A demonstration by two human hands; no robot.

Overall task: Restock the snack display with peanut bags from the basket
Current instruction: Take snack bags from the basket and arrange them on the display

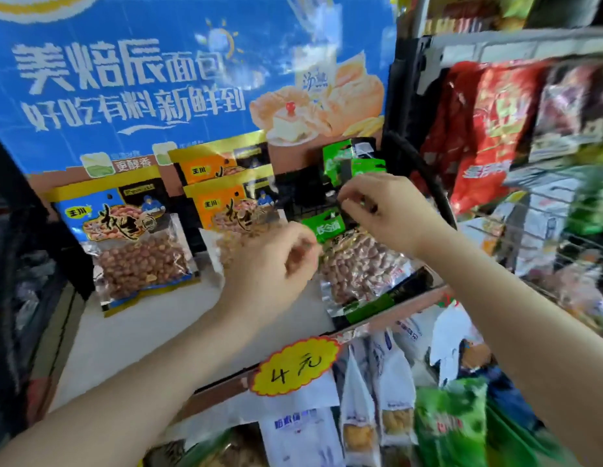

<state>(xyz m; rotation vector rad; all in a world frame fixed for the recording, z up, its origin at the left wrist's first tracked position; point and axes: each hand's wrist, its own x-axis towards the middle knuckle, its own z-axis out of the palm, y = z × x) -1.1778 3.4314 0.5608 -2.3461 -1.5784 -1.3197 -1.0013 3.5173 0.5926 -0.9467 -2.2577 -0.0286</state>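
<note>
A green-topped peanut bag (pixel 357 271) hangs tilted in front of the display, and both hands hold its top edge. My right hand (pixel 391 210) pinches the green header near a black hook. My left hand (pixel 273 261) grips the header's left corner. More green bags (pixel 347 160) hang behind on the hook. Orange-topped peanut bags (pixel 226 190) hang to the left, partly hidden by my left hand. A blue-topped peanut bag (pixel 135 244) hangs further left. The basket is not in view.
A blue bread poster (pixel 158 79) backs the display. A white shelf (pixel 131 328) lies below, with a yellow price tag (pixel 293 365) on its front edge. Red snack packs (pixel 489 129) fill wire racks on the right. White and green packets (pixel 394 399) hang underneath.
</note>
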